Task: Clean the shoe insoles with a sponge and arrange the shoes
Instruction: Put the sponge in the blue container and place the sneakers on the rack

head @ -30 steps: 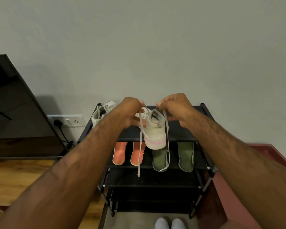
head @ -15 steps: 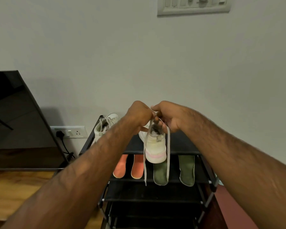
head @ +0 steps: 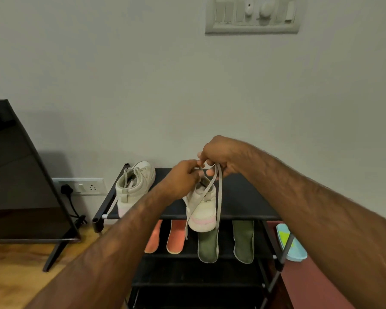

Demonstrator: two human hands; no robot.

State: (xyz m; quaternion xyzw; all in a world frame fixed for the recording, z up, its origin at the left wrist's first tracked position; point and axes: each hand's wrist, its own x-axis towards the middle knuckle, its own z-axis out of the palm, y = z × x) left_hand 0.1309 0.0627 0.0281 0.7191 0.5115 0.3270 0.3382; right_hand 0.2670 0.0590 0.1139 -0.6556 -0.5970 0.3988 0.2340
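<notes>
- Your L hand & R hand: fingers pinch grey flat laces.
- 1x off-white fabric high-top shoe w/ pink stripe: below both hands, at front edge of black metal rack, top shelf.

A shoe stands left on the rack's top shelf, four insoles on the shelf below.

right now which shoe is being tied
The shoe at the middle of the shelf: left hand and right hand pinch its laces. The other shoe stands untouched.
</notes>
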